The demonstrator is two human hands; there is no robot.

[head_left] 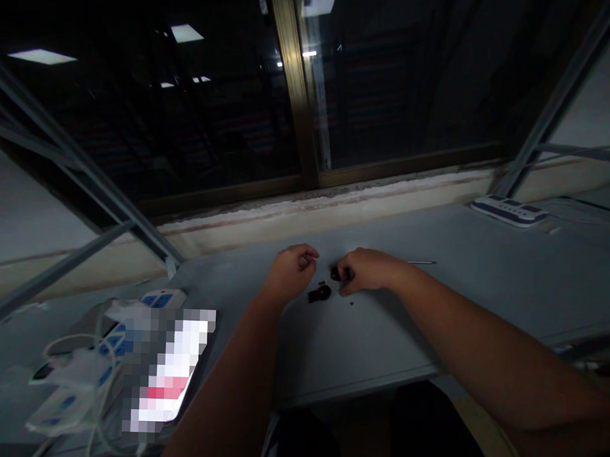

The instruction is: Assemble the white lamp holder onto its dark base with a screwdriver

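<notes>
Left hand (294, 268) half-open; right hand (359, 269) pinching dark rounded piece (335, 274); smooth grey tabletop (381, 344).

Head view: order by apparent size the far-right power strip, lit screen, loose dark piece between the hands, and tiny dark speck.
1. Lit screen, also nearest the camera
2. Far-right power strip
3. Loose dark piece
4. Tiny dark speck

Over on your left, white power strips (68, 407) and tangled cables (100, 355) crowd the surface (381, 344) beside a lit screen (180, 364) — its display pixelated. Ahead of you, a dark window (415, 86) with a brassy frame (293, 68) reflects ceiling lights. At your far right — near a metal strut (532, 146) — sits another power strip (508, 210).
</notes>
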